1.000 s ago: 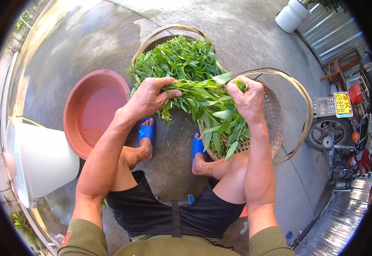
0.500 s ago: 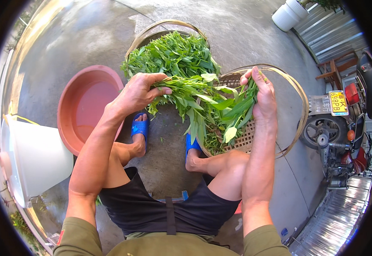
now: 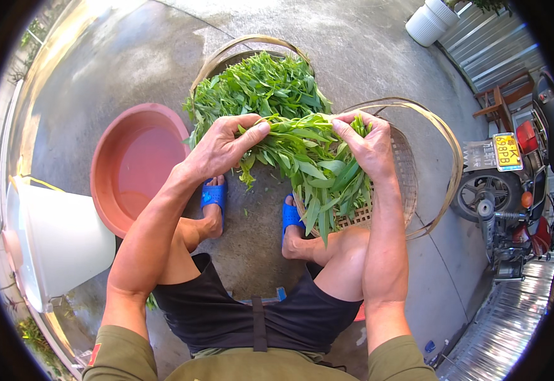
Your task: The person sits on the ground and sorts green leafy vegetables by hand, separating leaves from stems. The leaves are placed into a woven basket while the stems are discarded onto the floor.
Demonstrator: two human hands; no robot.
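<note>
A bunch of leafy greens [image 3: 315, 149], which look like water spinach, is stretched between my two hands. My left hand [image 3: 226, 145] pinches its stems at the left end, thumb against the fingers. My right hand [image 3: 369, 146] is closed round the other end, with leaves hanging below it. Beneath the right hand stands a woven bamboo basket [image 3: 405, 174] with a hoop handle; more greens lie in it, partly hidden by the bunch. Beyond my left hand, a second hooped basket [image 3: 210, 65] is heaped with cut greens [image 3: 258, 86].
A reddish-brown plastic tub [image 3: 99, 174] is at the left, beside a white bucket [image 3: 77, 235]. Blue slippers [image 3: 213, 195] are on my feet, between tub and baskets. To the right stand a motorcycle [image 3: 496, 206] and a wooden chair [image 3: 499, 101]. A white pot [image 3: 430, 23] is farther back.
My right hand has moved left and slightly down, nearer the left hand, bringing its greens into the bunch. The left hand has shifted a little right and remains closed on the stems.
</note>
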